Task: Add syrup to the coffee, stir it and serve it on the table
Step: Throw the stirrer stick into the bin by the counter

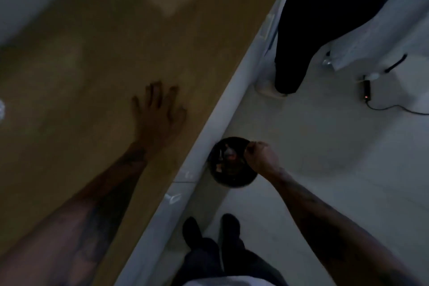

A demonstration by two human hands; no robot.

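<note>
My left hand (160,111) flat, fingers spread, on counter (92,53) near right edge. My right hand (260,157) curled over floor bin (232,162); grip contents unclear. Coffee, syrup unseen. Drop waste squarely inside.

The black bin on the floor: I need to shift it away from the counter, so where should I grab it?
Probably the round rim of the black bin, from above on its floor side. It stands upright against the counter base, so that side is blocked. The right hand already hovers over the open top.
</note>
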